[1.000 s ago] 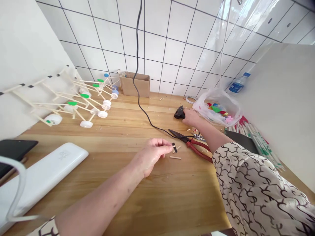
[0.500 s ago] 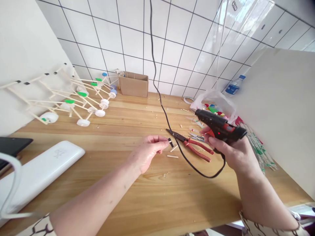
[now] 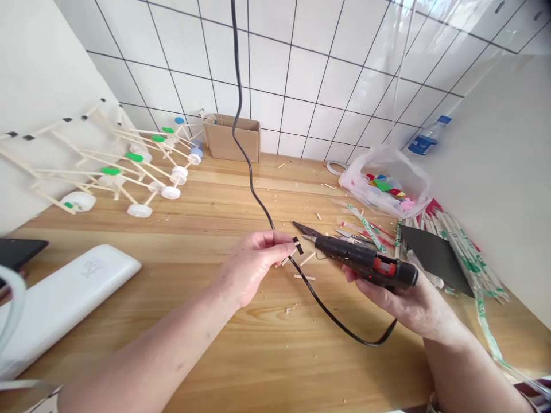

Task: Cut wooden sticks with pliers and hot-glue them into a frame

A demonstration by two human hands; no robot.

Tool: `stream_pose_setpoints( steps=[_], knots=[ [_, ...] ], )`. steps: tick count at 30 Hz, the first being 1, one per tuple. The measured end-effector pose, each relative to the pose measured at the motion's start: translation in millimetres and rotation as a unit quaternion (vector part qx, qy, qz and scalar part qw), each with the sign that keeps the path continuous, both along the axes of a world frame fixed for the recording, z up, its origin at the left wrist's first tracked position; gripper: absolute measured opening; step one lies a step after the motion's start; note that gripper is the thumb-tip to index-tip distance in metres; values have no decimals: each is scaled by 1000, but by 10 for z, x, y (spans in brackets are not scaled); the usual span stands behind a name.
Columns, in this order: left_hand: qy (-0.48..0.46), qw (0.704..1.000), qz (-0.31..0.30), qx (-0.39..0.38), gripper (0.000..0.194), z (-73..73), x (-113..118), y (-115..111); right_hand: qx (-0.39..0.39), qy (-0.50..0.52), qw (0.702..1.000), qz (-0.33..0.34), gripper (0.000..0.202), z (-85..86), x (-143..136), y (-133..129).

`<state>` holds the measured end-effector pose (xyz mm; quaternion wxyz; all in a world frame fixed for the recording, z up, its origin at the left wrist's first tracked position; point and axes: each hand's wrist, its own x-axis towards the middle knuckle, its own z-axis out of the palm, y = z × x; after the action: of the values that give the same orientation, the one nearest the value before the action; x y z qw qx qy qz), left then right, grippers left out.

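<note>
On the light wooden tabletop (image 3: 241,355), bare left hand (image 3: 253,267) had a small black strip with a pale stick across it (image 3: 300,248) pinched between thumb and fingers, just above the wood near mid-table. Right hand (image 3: 422,310) was wrapped round a black glue gun with an orange-red inner part (image 3: 344,255), nozzle pointing left, close to the strip. Contact: couldn't tell. Small red light on the body was lit. No glue visible on the strip.

Progress: at least four pale stick frames with white round wheels and green oval pieces (image 3: 140,211) stood at far left, looked mostly built. Black tips were on several upper ends. The pinched piece was a separate bit, joined to none of those frames. Two short loose wooden sticks (image 3: 305,277) (image 3: 307,258) lay just beside the left hand, unattached. More coloured parts sat in a thin translucent plastic bag (image 3: 357,189), back right.

Text: nothing readable. White rounded power bank (image 3: 77,292) had a grey logo, too blurred. Clear bottle with blue cap and blue label (image 3: 424,143): lettering too small. Clear wrappers with green print (image 3: 465,252) were also illegible. No brand made out on the gun.
</note>
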<state>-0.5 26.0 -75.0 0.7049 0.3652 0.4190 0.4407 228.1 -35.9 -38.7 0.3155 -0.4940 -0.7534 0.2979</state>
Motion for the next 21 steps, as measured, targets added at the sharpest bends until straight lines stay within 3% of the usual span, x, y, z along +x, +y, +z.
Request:
stream_pose_setpoints(
  steps=[7, 21],
  knots=[
    [23, 1000, -11, 13, 16, 12, 9, -8, -63, 4, 998, -3, 25, -149, 66, -50],
    [35, 999, -4, 7, 17, 35, 14, -26, -59, -10, 998, 3, 32, -133, 38, -47]
  ],
)
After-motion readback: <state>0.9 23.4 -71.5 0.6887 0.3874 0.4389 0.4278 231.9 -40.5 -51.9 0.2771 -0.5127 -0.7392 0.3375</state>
